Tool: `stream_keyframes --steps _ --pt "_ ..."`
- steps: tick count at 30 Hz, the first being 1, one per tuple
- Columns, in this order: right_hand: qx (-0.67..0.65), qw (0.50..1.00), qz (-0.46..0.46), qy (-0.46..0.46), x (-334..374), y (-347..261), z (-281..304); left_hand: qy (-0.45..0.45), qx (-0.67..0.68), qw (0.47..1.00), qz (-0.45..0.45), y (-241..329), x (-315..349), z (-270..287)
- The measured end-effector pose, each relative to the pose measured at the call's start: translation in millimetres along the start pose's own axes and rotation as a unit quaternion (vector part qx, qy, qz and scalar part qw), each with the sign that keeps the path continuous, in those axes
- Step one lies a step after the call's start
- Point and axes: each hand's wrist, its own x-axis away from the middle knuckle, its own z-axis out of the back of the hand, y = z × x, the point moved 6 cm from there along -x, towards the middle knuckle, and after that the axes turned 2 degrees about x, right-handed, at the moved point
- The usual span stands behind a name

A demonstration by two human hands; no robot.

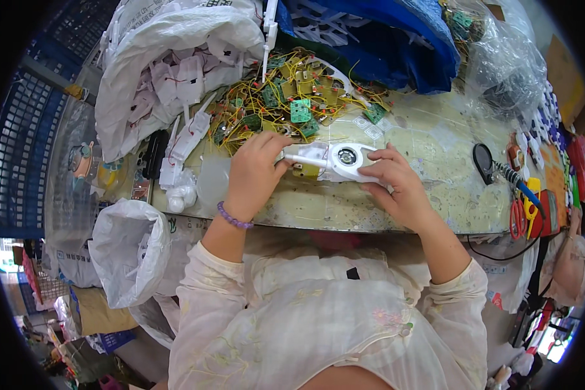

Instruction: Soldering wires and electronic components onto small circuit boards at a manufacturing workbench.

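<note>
Over the table's front part I have a white plastic casing (pixel 359 170) with a dark round speaker set in its wider right end. A slim white stick-like part (pixel 305 160) runs to the left from it. My left hand (pixel 257 170), with a purple bead bracelet at the wrist, pinches the left end of this piece. The casing's rounded right end is between the thumb and fingers of my right hand (pixel 398 187). A yellowish board shows partly beneath the stick. Just beyond my hands lies a heap of green circuit boards (pixel 300 111) with yellow wires.
A white sack (pixel 120 97) of white casings stands back left, and a blue sack (pixel 396 65) of white parts at the back. To the right are a black ring-shaped tool (pixel 483 156) on a coiled cable, red scissors (pixel 517 219) and yellow cutters (pixel 533 207). A white bag (pixel 104 260) hangs at left.
</note>
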Motion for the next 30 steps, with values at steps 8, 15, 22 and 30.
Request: stream_keyframes --steps 8,15,22,30 --pt "0.001 1.000 0.020 -0.003 -14 7 -3 -0.008 -0.018 0.998 0.066 -21 -22 16" --pt "-0.048 0.996 -0.046 0.053 -10 11 -3 0.077 0.102 0.990 0.060 -12 -29 26" --pt "0.053 0.996 0.076 -0.011 -20 -8 -13 -0.130 0.089 0.977 -0.146 39 -20 -5" --pt "0.057 0.994 0.090 0.008 -19 -19 -4 -0.148 0.034 0.982 -0.113 27 -12 -43"
